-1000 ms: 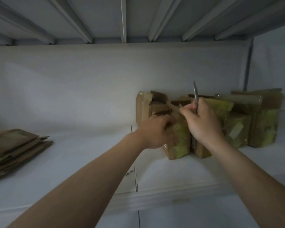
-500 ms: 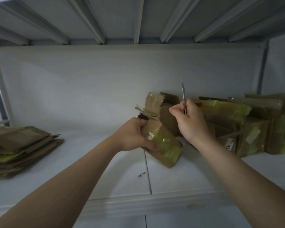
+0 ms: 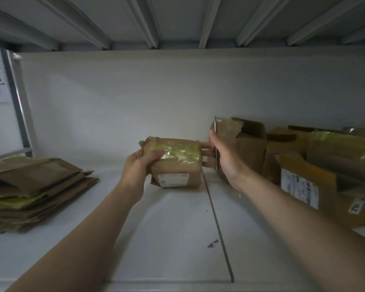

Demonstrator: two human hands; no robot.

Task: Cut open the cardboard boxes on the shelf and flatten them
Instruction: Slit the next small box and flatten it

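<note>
Holding small taped box (image 3: 177, 165) mid-shelf (image 3: 177, 239), can't tell if resting. L hand (image 3: 136, 169) grips its left end, thumb on top, steadying it. R hand (image 3: 224, 163) pins knife (image 3: 215, 129) blade-up w/ thumb, edge clear of box, fingertips (image 3: 207, 153) bracing right end. Flattened stack (image 3: 36, 186) left, uncut boxes (image 3: 303, 165) right, prob done vs todo.

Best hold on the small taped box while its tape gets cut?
Grip the small taped box by its short left end, from the left, as the left hand does: it lies crosswise, leaving the yellowish tape on top clear for the blade in the right hand.
</note>
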